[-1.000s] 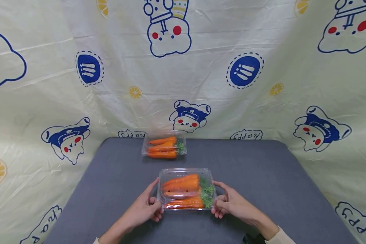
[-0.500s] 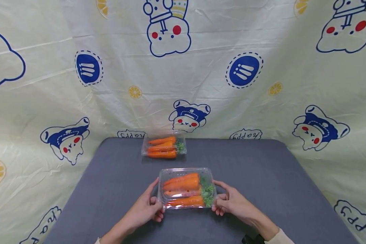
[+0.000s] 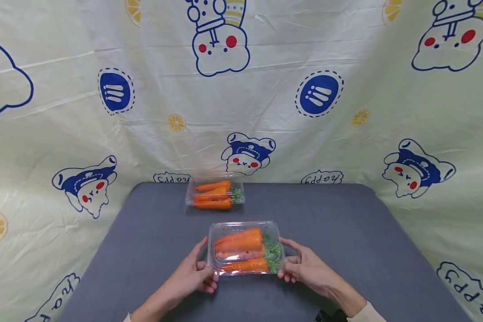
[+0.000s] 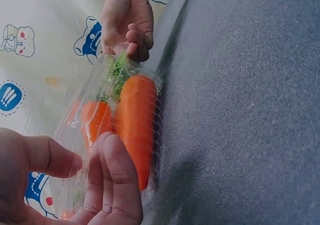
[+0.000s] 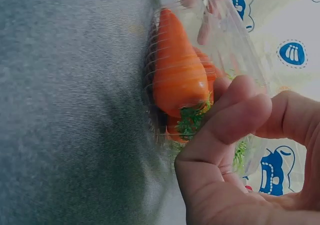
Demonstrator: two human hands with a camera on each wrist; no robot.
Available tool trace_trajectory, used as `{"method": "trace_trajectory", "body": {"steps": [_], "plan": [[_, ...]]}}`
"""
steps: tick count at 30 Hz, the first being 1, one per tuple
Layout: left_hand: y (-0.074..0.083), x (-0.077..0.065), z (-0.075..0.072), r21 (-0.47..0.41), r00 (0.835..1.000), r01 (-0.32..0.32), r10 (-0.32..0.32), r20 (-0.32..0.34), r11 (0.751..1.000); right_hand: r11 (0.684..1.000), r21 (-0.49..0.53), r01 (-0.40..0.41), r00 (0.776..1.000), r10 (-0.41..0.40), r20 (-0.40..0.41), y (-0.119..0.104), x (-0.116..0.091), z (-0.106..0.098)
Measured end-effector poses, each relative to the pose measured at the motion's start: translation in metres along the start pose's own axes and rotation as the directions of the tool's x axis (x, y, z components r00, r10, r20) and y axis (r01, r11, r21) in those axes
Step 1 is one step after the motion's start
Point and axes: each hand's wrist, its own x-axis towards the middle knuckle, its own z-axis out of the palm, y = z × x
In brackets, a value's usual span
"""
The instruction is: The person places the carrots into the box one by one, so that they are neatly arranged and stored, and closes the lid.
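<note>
A clear plastic box [image 3: 245,267] with a closed lid lies near the middle of the table, holding several orange carrots [image 3: 241,241] and green leafy tops [image 3: 273,252]. At its left end, my left hand [image 3: 191,275] pinches the rim between thumb and fingers. The right hand [image 3: 307,270] grips the opposite end the same way, beside the greens. Through the clear wall in the left wrist view, a thick carrot [image 4: 137,115] shows close to the grey cloth. In the right wrist view, curled fingers cover part of the box's end.
Farther back, left of centre, stands a second clear box [image 3: 237,201] of carrots and greens. Grey cloth covers the table [image 3: 326,214]. Behind its far edge hangs a pale printed sheet [image 3: 265,107]. A dark object [image 3: 332,315] shows at the right wrist.
Both hands keep their hold on the front box, which stays in nearly the same place. The whole head view has shifted very slightly.
</note>
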Motion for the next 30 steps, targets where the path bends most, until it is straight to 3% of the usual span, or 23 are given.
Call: {"method": "trace_trajectory", "body": {"steps": [9,20,30], "plan": [[0.0005,0.0026,-0.002,-0.076,0.998,0.062,-0.062,-0.005,0.995,0.999,0.03,-0.027,0.999,0.027,0.02,0.0031,-0.0039,0.0007],[0.001,0.0045,0.0012,-0.096,0.997,0.078,-0.08,-0.019,0.992,0.997,0.072,-0.012,0.999,0.009,0.048,0.0031,-0.007,0.0019],[0.0011,0.0042,0.004,-0.062,0.995,0.081,-0.084,-0.056,0.995,0.998,0.042,-0.037,0.994,0.041,-0.096,0.0038,-0.0081,0.0051]]}}
